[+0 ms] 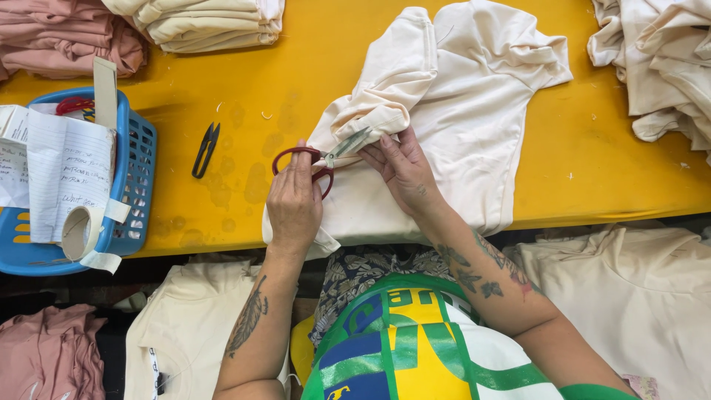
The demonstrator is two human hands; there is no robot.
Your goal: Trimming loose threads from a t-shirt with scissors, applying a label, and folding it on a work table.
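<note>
On the yellow table [563,170], left hand [294,201] fingers gripping red scissors [315,159], right hand [404,170] fingers pinching cream garment [459,111] edge

At the far left, a blue plastic basket [137,185] sits on the yellow surface [585,170] and holds the paperwork: a white sheet with handwritten lines [65,174] draped over its rim, a small white box [13,122] at its upper left, and an upright beige card strip [105,92]. A tape roll [80,233] hangs at its front
</note>
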